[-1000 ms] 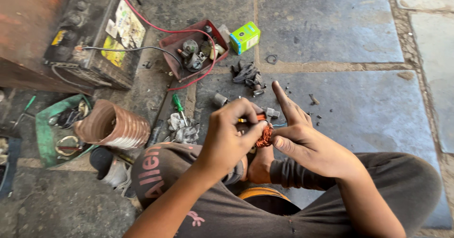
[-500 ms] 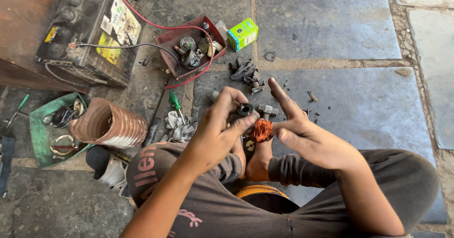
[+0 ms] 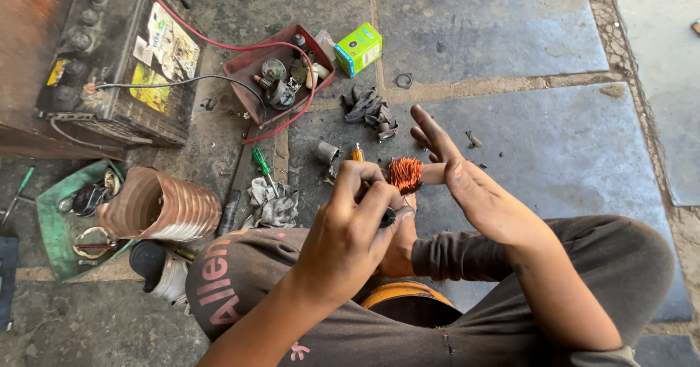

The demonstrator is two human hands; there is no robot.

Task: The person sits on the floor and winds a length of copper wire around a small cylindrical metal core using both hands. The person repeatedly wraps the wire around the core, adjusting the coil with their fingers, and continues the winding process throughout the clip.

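- Two bare hands meet over the stone floor (image 3: 510, 39), just above the person's knees.
- The left hand (image 3: 350, 225) has its grip clenched on a small dark part below the copper coil (image 3: 405, 174).
- The right hand (image 3: 467, 184) touches the coil from the right with its thumb; its fingers are spread out straight, so that grip is released.
- The orange coil sits between both hands, up off the floor.
- Far left, a red tray (image 3: 281, 71) holds small metal bits, with a red wire (image 3: 219, 44) looping round it.
- A green box (image 3: 359, 48) stands just right of the tray.
- A green screwdriver (image 3: 262, 164) lies on the floor left of the hands.
- A big copper tube (image 3: 160, 206) lies at the near left.
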